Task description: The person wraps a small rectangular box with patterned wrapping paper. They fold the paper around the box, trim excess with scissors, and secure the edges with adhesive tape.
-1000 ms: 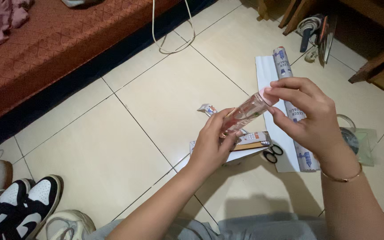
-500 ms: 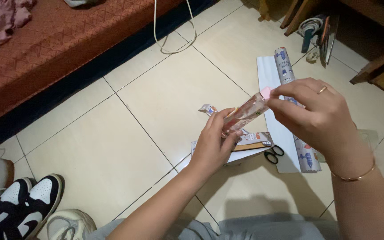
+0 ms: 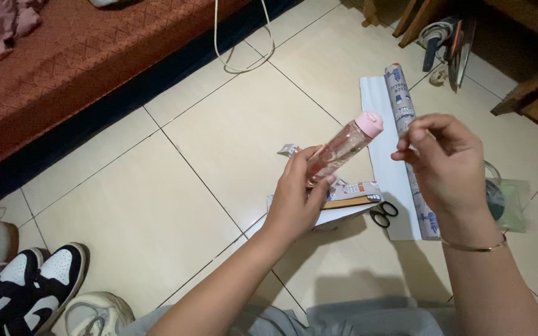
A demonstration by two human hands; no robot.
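My left hand (image 3: pixel 297 196) grips the lower end of a clear pink bottle (image 3: pixel 342 148) with a pink cap, held tilted up and to the right above the floor. My right hand (image 3: pixel 446 162) hovers just right of the cap, apart from it, thumb and fingertips pinched together with nothing visible between them. Below the hands lie a small printed box (image 3: pixel 353 193), black-handled scissors (image 3: pixel 381 214) and a roll of printed wrapping paper (image 3: pixel 406 112) on a white sheet (image 3: pixel 384 168).
A rust-coloured mattress (image 3: pixel 82 56) runs along the upper left, with a white cable (image 3: pixel 244 59) looping off it. Black-and-white sneakers (image 3: pixel 26 292) sit at the bottom left. Wooden furniture legs (image 3: pixel 524 81) and a tape dispenser (image 3: pixel 502 193) stand to the right.
My right hand has let go of the bottle's cap end and pulled away to the right. The bottle now tilts a little more upright in my left hand.
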